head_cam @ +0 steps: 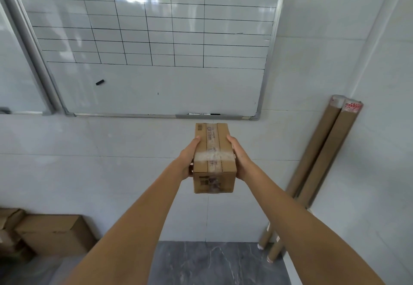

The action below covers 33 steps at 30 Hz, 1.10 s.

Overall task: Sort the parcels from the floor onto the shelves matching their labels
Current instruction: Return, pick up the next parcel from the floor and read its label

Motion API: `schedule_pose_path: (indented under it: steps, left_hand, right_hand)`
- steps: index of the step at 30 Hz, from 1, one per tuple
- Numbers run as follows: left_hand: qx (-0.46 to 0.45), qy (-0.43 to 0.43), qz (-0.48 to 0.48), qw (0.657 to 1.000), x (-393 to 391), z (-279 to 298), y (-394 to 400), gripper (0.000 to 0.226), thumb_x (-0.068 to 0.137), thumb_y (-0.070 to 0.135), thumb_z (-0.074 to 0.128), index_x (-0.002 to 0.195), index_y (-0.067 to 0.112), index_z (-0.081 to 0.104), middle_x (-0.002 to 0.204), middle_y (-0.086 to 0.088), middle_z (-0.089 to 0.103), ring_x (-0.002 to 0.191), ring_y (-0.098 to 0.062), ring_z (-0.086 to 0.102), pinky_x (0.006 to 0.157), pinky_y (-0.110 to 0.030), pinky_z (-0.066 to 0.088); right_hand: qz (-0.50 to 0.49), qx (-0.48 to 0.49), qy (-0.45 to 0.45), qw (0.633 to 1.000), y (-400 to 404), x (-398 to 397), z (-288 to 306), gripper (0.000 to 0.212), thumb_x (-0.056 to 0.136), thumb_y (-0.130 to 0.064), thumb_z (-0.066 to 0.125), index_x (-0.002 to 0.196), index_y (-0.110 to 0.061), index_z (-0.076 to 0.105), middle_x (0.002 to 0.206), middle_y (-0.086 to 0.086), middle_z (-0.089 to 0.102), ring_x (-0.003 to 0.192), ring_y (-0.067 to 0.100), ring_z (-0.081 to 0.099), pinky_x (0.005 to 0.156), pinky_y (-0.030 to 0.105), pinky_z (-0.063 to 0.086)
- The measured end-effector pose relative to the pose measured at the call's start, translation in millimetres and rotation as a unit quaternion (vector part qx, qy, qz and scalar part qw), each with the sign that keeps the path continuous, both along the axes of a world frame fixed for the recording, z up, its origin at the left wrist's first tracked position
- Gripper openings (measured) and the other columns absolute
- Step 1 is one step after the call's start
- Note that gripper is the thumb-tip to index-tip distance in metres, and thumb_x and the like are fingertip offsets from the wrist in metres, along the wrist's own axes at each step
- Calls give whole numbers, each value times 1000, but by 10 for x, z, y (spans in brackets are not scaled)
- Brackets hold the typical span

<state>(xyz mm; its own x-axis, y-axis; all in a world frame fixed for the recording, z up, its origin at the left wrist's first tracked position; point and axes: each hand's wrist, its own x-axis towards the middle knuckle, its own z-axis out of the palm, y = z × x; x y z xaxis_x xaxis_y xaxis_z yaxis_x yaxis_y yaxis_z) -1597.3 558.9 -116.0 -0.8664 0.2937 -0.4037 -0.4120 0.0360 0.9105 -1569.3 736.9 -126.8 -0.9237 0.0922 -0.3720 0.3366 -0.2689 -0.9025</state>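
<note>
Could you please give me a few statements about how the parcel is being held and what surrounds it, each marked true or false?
1. Both hands grip the cardboard parcel, the left hand and right hand on opposite sides. True.
2. The parcel rests on the floor. False: it is held up in front of the wall.
3. Cardboard tubes lean in the right corner. True.
4. The whiteboard is blank. False: it carries a drawn grid.
5. Cardboard boxes sit at lower left. True.
</note>
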Motion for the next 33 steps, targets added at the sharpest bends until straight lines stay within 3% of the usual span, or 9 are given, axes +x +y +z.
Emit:
schedule_pose_path:
  steps: [4, 7, 10, 14, 18, 22, 27, 30, 33]
  left_hand:
    - [14, -6, 11, 1000, 13, 41, 40, 79, 62, 75, 62, 121, 22, 65, 113, -11, 73, 104, -34, 70, 93, -54, 53]
    - [43, 12, 56, 997, 162, 197, 92, 51, 86, 54, 61, 116, 13, 65, 110, -12, 73, 95, -31, 71, 80, -44, 60]
    - [38, 24, 83, 996, 199, 238, 134, 32, 93, 41, 61, 103, 11, 66, 99, -11, 71, 81, -27, 69, 71, -38, 59]
    - [17, 32, 88, 995, 165, 239, 128, 35, 92, 42, 61, 106, 10, 66, 103, -12, 72, 92, -31, 70, 83, -43, 59]
    - [-34, 61, 73, 995, 178, 237, 124, 45, 95, 49, 53, 114, 11, 66, 109, -12, 73, 102, -33, 69, 91, -49, 56]
    - [-57, 102, 73, 990, 155, 219, 108, 44, 98, 47, 48, 115, 10, 66, 107, -12, 73, 93, -31, 70, 83, -44, 59]
    - [-111, 164, 92, 976, 144, 183, 109, 40, 100, 41, 47, 119, 10, 65, 113, -12, 70, 100, -31, 68, 89, -46, 56]
    - [-132, 187, 129, 965, 160, 170, 110, 46, 100, 38, 50, 138, 12, 46, 123, -5, 61, 99, -22, 61, 79, -35, 52]
    - [-124, 200, 144, 961, 174, 139, 114, 41, 101, 33, 49, 137, 16, 40, 112, -4, 58, 88, -17, 57, 63, -26, 45]
  right_hand:
    - [14, 0, -13, 1000, 37, 32, 4, 92, 67, -79, 63, 135, -19, 62, 133, 17, 68, 122, 37, 67, 105, 55, 52]
    - [-5, 6, -13, 1000, 26, 70, 31, 95, 64, -80, 65, 134, -17, 62, 139, 18, 64, 127, 36, 63, 106, 54, 51]
    - [-15, 9, -24, 1000, 18, 87, 47, 93, 64, -80, 65, 133, -18, 62, 140, 18, 63, 128, 37, 63, 104, 54, 52]
    - [-23, 20, -17, 999, 17, 85, 77, 85, 70, -78, 63, 131, -18, 62, 130, 16, 67, 119, 35, 67, 100, 54, 55]
    - [-26, 25, 4, 999, 32, 45, 22, 99, 53, -89, 72, 129, -25, 68, 128, 14, 71, 115, 34, 70, 98, 52, 57]
    - [-31, 20, 15, 999, 4, 130, 76, 77, 86, -80, 53, 130, -17, 61, 107, 10, 67, 88, 23, 66, 70, 37, 58]
    - [-59, 6, 3, 998, 43, 77, 12, 70, 88, -81, 44, 116, -20, 63, 124, 15, 67, 116, 34, 66, 108, 55, 51]
    - [-93, -17, 2, 996, 66, 68, 29, 64, 99, -71, 35, 125, -18, 61, 120, 13, 65, 108, 33, 61, 100, 47, 52]
    - [-133, -6, 2, 991, 76, 24, 47, 37, 104, -38, 52, 131, -16, 63, 135, 14, 63, 116, 32, 63, 98, 44, 52]
